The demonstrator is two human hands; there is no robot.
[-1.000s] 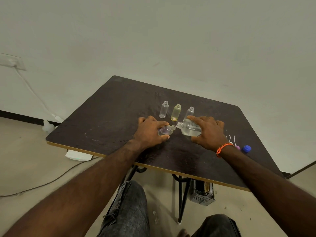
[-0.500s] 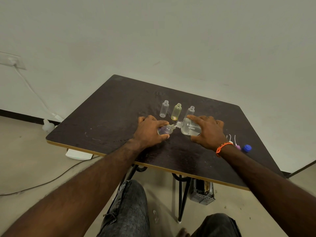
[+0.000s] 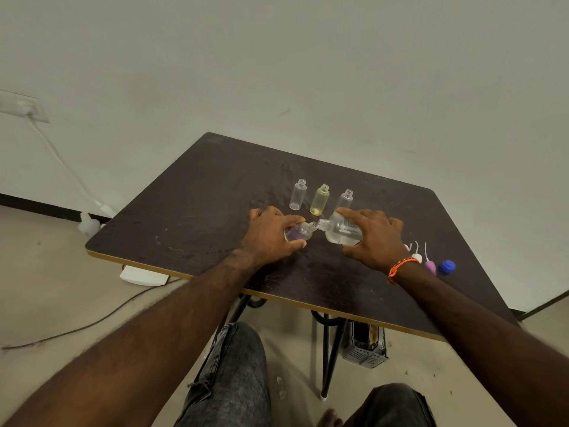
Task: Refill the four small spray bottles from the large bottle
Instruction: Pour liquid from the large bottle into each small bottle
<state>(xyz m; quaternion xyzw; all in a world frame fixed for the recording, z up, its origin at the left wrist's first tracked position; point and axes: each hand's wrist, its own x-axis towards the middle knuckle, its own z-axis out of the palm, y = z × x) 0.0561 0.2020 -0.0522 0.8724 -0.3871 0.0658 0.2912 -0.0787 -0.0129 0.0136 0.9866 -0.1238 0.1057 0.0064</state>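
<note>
Dark desk point(image 3: 197, 211): left hand point(image 3: 268, 235) grips small bottle point(image 3: 300, 233), right hand point(image 3: 374, 238) tips large bottle point(image 3: 340, 231) at 3 o'clock; keep necks aligned, pour slowly.

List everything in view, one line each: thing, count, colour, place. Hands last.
small bottle: 1, clear with purple tint, tilted in left hand
large bottle: 1, clear, tilted in right hand, mouth at small bottle's mouth
standing small bottles: 3, two clear, middle one yellow, in a row behind the hands, uncapped
spray caps: several, white and purple, table right
blue cap: 1, table right
table: 1, dark brown
left hand: grips small bottle
right hand: grips large bottle, orange wristband
</note>
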